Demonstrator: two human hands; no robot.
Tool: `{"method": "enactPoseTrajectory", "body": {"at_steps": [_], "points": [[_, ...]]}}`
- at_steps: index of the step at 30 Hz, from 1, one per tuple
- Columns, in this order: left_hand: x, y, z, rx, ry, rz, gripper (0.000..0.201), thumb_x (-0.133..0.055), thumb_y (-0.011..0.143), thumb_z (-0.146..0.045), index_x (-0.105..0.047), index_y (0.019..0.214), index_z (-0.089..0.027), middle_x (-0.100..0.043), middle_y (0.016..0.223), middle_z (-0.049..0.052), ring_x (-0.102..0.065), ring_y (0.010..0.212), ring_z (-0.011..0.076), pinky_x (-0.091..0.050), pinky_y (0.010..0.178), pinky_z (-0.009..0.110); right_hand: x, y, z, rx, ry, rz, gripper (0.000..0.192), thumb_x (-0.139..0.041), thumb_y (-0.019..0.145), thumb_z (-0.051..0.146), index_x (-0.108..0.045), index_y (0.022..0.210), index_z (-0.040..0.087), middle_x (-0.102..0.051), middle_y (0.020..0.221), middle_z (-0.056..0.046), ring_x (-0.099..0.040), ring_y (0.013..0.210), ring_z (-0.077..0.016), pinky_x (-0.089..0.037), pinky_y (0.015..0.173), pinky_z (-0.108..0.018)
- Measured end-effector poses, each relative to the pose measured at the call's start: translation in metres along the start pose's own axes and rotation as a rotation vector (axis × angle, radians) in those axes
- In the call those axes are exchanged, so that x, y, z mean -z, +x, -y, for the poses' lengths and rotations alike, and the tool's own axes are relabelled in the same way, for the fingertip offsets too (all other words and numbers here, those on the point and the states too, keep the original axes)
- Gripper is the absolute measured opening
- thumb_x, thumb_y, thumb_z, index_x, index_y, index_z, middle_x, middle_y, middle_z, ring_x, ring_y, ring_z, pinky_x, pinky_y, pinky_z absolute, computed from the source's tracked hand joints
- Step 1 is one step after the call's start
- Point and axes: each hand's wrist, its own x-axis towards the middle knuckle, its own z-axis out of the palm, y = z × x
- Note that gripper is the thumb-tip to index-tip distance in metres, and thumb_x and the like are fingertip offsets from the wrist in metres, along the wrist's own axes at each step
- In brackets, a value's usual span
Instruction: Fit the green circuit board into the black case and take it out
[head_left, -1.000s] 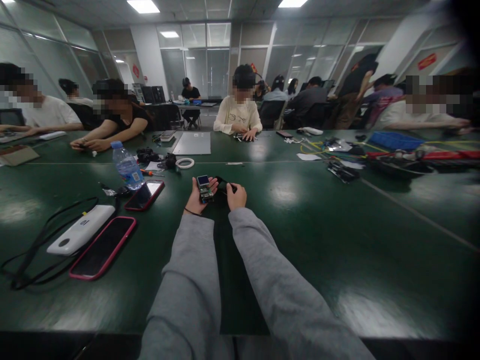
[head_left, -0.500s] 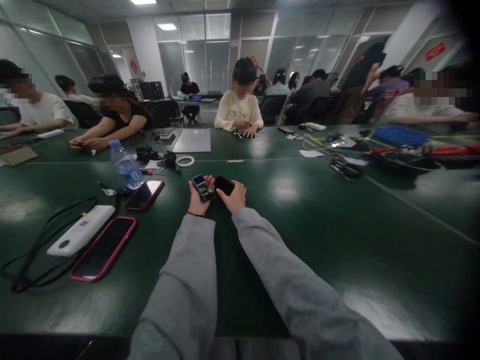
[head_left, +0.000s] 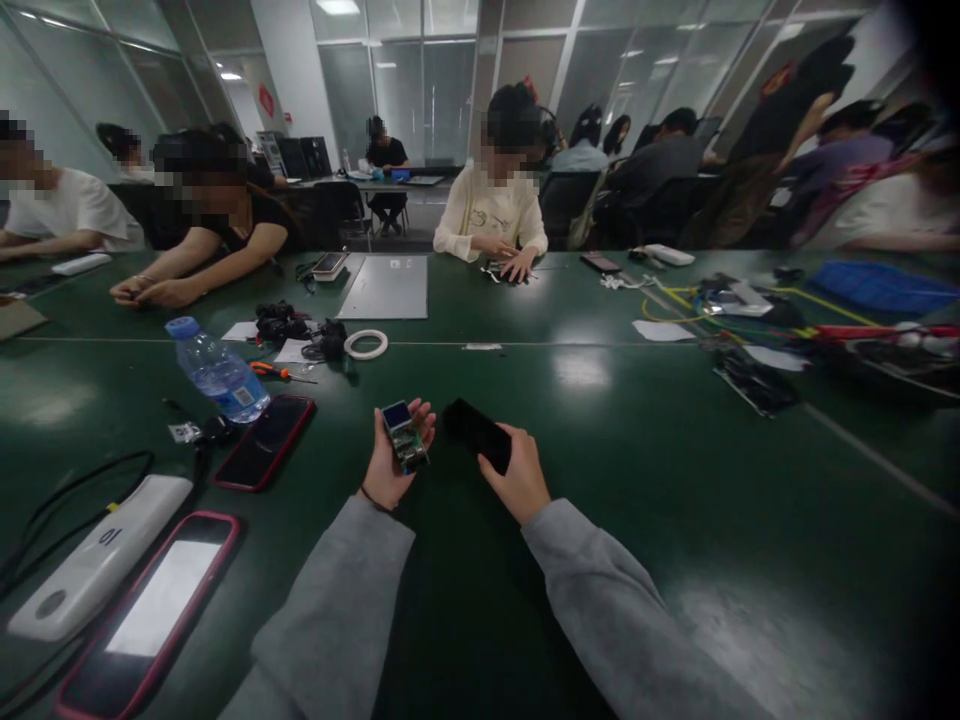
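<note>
Resting in my left hand (head_left: 384, 474) is a green circuit board with a small screen (head_left: 406, 436), its face turned up toward me and my fingers curled round its edge. My right hand (head_left: 523, 474) grips the near end of a black rectangular case-like piece (head_left: 478, 434). That black piece is tilted, its far end pointing toward the board, and a narrow gap separates the two. Both hands are above the green table (head_left: 645, 460). The underside of the board is hidden by my left palm.
On the left lie a red-edged phone (head_left: 265, 442), a pink-cased phone (head_left: 150, 615), a white power bank (head_left: 101, 560) with black cable, and a tilted water bottle (head_left: 217, 370). Farther out are an orange screwdriver (head_left: 281, 373), a tape roll (head_left: 366, 345) and a silver panel (head_left: 386, 288). Several people sit around.
My right hand has moved right with the black piece, away from the circuit board, and more of that piece shows. The whole view has shifted and tilted downward.
</note>
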Motion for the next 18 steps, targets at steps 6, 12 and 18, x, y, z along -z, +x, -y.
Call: {"method": "enactPoseTrajectory", "body": {"at_steps": [6, 12, 18], "points": [[-0.002, -0.02, 0.002, 0.015, -0.062, -0.036, 0.046, -0.037, 0.091, -0.048, -0.058, 0.118, -0.016, -0.066, 0.112, 0.007, -0.064, 0.098, 0.0173, -0.046, 0.093, 0.033, 0.012, -0.017, 0.011, -0.042, 0.025, 0.032, 0.048, -0.061, 0.078, 0.026, -0.042, 0.121, 0.015, -0.051, 0.107, -0.012, -0.049, 0.095, -0.0249, -0.047, 0.082, -0.043], [-0.002, -0.016, 0.003, 0.017, -0.043, -0.022, 0.047, -0.036, 0.091, -0.049, -0.058, 0.117, -0.016, -0.065, 0.114, 0.007, -0.062, 0.1, 0.0177, -0.045, 0.093, 0.033, 0.011, -0.017, 0.009, -0.062, 0.04, 0.014, 0.051, -0.063, 0.078, 0.028, -0.042, 0.123, 0.015, -0.051, 0.108, -0.012, -0.049, 0.099, -0.0254, -0.046, 0.085, -0.044], [-0.004, -0.005, 0.002, 0.08, -0.045, 0.011, 0.047, -0.039, 0.089, -0.05, -0.058, 0.116, -0.015, -0.066, 0.111, 0.007, -0.06, 0.105, 0.0193, -0.046, 0.091, 0.034, 0.009, -0.017, 0.008, -0.041, 0.057, -0.001, 0.053, -0.063, 0.078, 0.029, -0.041, 0.125, 0.018, -0.051, 0.112, -0.011, -0.049, 0.1, -0.0252, -0.045, 0.086, -0.043]]}}
